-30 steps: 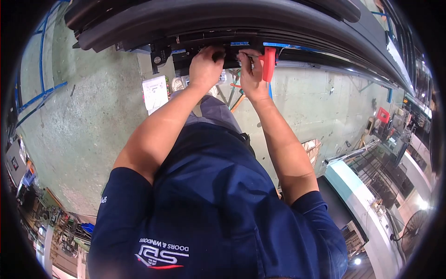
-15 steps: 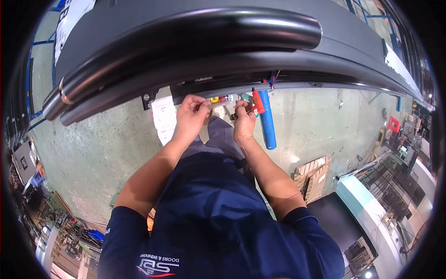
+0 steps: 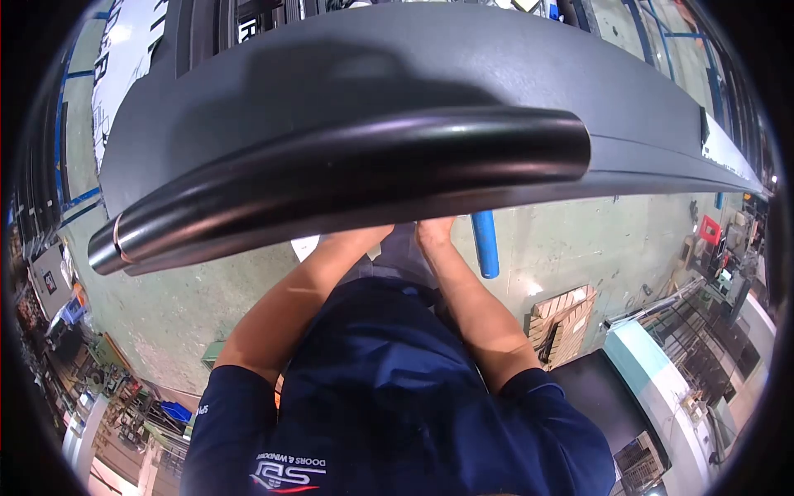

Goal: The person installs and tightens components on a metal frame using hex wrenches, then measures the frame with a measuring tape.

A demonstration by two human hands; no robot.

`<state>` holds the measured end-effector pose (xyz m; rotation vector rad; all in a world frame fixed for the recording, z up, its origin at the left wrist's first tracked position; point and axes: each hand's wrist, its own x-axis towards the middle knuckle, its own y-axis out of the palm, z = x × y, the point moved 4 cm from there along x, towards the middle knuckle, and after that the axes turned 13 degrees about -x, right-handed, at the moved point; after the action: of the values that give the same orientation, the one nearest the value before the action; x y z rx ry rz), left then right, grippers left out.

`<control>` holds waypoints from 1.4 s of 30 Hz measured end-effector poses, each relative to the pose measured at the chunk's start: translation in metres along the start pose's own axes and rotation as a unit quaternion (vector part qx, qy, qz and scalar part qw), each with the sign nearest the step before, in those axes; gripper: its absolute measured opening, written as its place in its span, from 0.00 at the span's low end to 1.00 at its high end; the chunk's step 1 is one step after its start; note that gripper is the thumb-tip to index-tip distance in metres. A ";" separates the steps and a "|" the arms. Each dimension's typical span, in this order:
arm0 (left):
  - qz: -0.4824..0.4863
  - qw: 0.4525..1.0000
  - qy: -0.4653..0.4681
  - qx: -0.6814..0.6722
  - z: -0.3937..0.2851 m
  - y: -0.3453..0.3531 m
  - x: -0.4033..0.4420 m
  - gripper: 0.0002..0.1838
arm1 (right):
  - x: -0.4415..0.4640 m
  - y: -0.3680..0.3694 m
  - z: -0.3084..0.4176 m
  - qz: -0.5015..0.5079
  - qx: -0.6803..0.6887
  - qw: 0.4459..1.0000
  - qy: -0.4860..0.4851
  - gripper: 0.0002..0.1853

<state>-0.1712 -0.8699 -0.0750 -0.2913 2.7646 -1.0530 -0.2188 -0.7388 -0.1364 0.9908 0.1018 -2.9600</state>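
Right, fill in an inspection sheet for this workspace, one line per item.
Surface: smooth dark grey flat panel, with a broad shadow across it.
Job's things: long glossy black tube with a thin copper-coloured band near its left end; whatever lies behind is hidden.
Clutter: blue cylinder and white sheet, both partly hidden.
Hands: left hand and right hand mostly behind the tube; fingers hidden, grip cannot be told.
Cables: none clearly made out; the crowded edges are too small to tell.
Surroundings: scuffed green-grey floor; slatted wooden pallet and red square frame at right.
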 end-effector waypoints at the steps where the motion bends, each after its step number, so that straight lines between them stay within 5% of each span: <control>1: -0.041 0.997 0.056 0.016 0.009 0.006 -0.001 0.14 | 0.004 -0.003 -0.009 0.019 -0.008 1.000 -0.011 0.04; 5: -0.080 0.990 0.109 0.030 0.019 0.012 -0.006 0.14 | 0.020 -0.011 -0.053 0.012 -0.020 0.999 0.035 0.18; 14: -0.083 0.990 0.108 0.030 0.022 0.011 -0.009 0.12 | 0.029 -0.013 -0.070 -0.010 -0.050 0.999 -0.004 0.15; 16: -0.083 0.990 0.106 0.034 0.021 0.010 -0.009 0.11 | 0.050 -0.020 -0.091 0.019 0.081 0.996 -0.025 0.10; 19: -0.027 0.996 0.062 0.055 0.011 0.007 -0.003 0.11 | -0.001 0.002 0.001 -0.004 0.026 1.000 0.014 0.03; 20: 0.028 0.997 0.016 0.070 0.006 0.006 0.001 0.10 | -0.002 0.002 0.006 -0.020 0.021 1.000 0.005 0.03; 21: 0.041 0.984 0.066 0.160 -0.002 0.006 -0.001 0.10 | 0.001 0.002 0.003 -0.015 0.014 1.000 0.021 0.04; 24: 0.103 0.993 -0.024 0.059 0.002 0.004 0.005 0.10 | 0.008 0.001 -0.008 -0.001 -0.019 1.000 -0.005 0.06; 33: 0.049 0.994 0.043 0.084 -0.009 -0.007 0.012 0.14 | 0.013 -0.001 -0.021 0.035 0.009 0.999 0.003 0.06; 35: 0.117 0.990 -0.014 0.080 -0.008 -0.005 0.017 0.14 | 0.015 -0.001 -0.024 0.027 -0.002 1.000 0.003 0.07; 42: 0.109 0.990 -0.022 0.086 -0.001 -0.004 0.022 0.12 | 0.013 -0.002 -0.027 0.004 0.001 0.999 0.039 0.07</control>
<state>-0.1919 -0.8777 -0.0736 0.0116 2.5724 -1.2009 -0.2134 -0.7353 -0.1656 1.1039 0.0963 -2.9140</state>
